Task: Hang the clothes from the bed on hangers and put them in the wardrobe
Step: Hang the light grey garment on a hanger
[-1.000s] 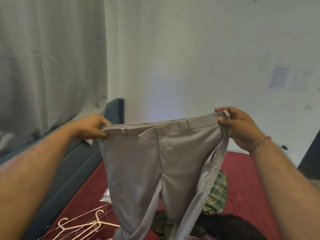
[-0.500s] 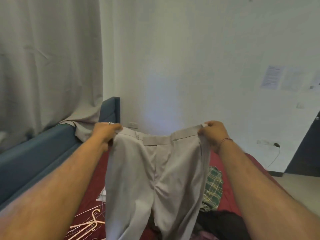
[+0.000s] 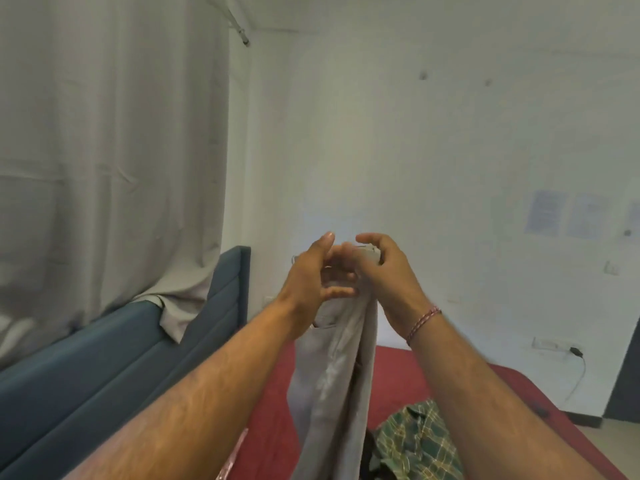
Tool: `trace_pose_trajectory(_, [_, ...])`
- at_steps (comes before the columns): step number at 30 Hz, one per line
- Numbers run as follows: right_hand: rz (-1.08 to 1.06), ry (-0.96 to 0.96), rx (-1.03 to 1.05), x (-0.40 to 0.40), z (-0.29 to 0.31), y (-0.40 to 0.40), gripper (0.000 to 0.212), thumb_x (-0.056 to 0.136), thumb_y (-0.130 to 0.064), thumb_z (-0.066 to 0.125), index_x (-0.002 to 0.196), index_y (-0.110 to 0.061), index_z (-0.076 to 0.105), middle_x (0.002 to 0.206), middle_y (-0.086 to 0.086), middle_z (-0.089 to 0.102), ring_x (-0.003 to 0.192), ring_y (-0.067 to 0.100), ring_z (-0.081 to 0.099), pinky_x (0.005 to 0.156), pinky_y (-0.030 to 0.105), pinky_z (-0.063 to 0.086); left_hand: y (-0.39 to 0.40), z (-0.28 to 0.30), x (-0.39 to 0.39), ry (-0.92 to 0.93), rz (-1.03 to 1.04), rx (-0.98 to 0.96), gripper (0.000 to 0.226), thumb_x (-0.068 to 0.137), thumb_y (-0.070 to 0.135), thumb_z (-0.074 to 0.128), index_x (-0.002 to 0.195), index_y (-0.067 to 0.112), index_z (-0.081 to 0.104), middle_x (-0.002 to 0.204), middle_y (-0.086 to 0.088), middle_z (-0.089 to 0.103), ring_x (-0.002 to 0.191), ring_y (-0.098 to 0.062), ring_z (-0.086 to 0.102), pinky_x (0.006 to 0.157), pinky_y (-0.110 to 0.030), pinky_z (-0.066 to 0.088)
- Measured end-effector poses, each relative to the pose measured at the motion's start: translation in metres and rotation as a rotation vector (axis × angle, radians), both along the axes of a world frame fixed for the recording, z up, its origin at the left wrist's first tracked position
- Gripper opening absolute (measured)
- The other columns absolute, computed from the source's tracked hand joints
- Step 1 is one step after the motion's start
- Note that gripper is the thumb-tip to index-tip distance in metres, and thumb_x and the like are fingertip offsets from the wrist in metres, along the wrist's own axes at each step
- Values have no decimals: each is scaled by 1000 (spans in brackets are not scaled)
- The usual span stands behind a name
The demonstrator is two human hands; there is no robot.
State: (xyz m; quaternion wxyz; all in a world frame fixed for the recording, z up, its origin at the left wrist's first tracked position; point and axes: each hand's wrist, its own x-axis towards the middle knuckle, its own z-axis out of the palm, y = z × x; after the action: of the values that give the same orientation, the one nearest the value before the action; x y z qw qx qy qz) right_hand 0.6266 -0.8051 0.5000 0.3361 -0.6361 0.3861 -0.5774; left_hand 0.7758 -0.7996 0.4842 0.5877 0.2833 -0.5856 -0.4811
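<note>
Light grey trousers (image 3: pixel 332 375) hang folded in half lengthwise over the bed (image 3: pixel 398 372) with its red sheet. My two hands meet at the waistband, at chest height in the middle of the view. My right hand (image 3: pixel 388 271), with a red thread bracelet at the wrist, grips the top of the doubled waistband. My left hand (image 3: pixel 308 275) is pressed against it from the left, fingers curled onto the fabric and thumb raised. A bit of waistband shows behind my left hand. The trouser legs run down out of view.
A green plaid garment (image 3: pixel 419 441) and a dark garment (image 3: pixel 370 455) lie on the sheet below the trousers. A blue padded bed frame (image 3: pixel 104 358) runs along the left under a grey curtain (image 3: pixel 104 150). A plugged-in wall socket (image 3: pixel 575 349) is at the right.
My hands, holding the waistband spread wide, have come together, folding the trousers in half. The view has tilted up, so the hangers on the bed are out of sight.
</note>
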Motion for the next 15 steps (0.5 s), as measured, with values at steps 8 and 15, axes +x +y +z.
trace_pose_trajectory(8, [62, -133, -146, -31, 30, -6, 34, 91, 1, 72, 116, -20, 66, 115, 9, 64, 96, 23, 66, 86, 41, 61, -23, 4, 60, -96, 521, -7, 116, 71, 64, 87, 160, 22, 25, 159, 0, 42, 143, -21, 44, 120, -47, 36])
trace_pose_trajectory(15, [67, 155, -124, -61, 60, -18, 29, 92, -15, 76, 120, -20, 72, 119, 10, 70, 104, 27, 70, 80, 32, 60, -11, 30, 66, -85, 115, 171, 28, 88, 18, 81, 110, 3, 76, 112, -17, 77, 98, -29, 76, 88, -42, 61])
